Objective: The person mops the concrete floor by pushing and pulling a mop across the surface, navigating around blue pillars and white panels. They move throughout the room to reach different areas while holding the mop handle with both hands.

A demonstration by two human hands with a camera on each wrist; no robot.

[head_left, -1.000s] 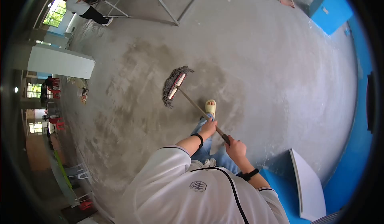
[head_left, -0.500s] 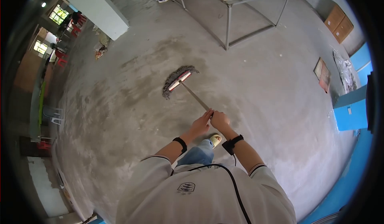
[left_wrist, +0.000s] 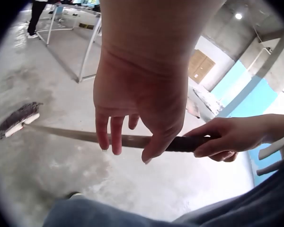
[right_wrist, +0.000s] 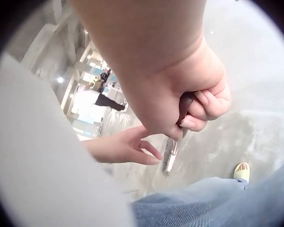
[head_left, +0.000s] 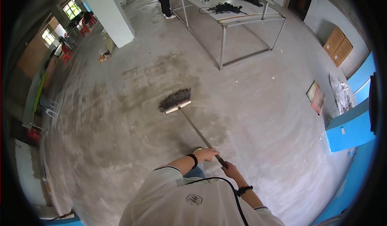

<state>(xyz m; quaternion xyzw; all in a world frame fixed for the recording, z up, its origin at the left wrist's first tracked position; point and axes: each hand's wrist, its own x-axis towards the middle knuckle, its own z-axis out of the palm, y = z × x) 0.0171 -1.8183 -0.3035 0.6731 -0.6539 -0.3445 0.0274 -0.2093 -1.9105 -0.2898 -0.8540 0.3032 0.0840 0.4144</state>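
Note:
A mop with a dark grey fringe (head_left: 175, 99) and a pale bar lies against the wet-streaked floor, its wooden handle (head_left: 195, 129) slanting back toward the body. My right hand (head_left: 231, 171) grips the dark end of the handle; the right wrist view shows its fingers (right_wrist: 206, 106) curled round it. Farther down the handle is my left hand (head_left: 207, 154). In the left wrist view this hand (left_wrist: 139, 104) is over the handle (left_wrist: 75, 134), fingers loosely extended across it rather than wrapped round.
A metal-framed table (head_left: 221, 44) with cables and a bottle stands ahead, a person (head_left: 163, 0) beside it. A white pillar (head_left: 109, 16) rises at left. Boards (head_left: 315, 97), plastic wrapping (head_left: 342, 93) and a blue block (head_left: 350, 133) are at right. A slipper (right_wrist: 242, 172) shows below.
The head view has shifted, bringing more of the table into sight. The mop head has turned and sits lower in view. My hands, close together half a second ago, are now apart; the left has loosened.

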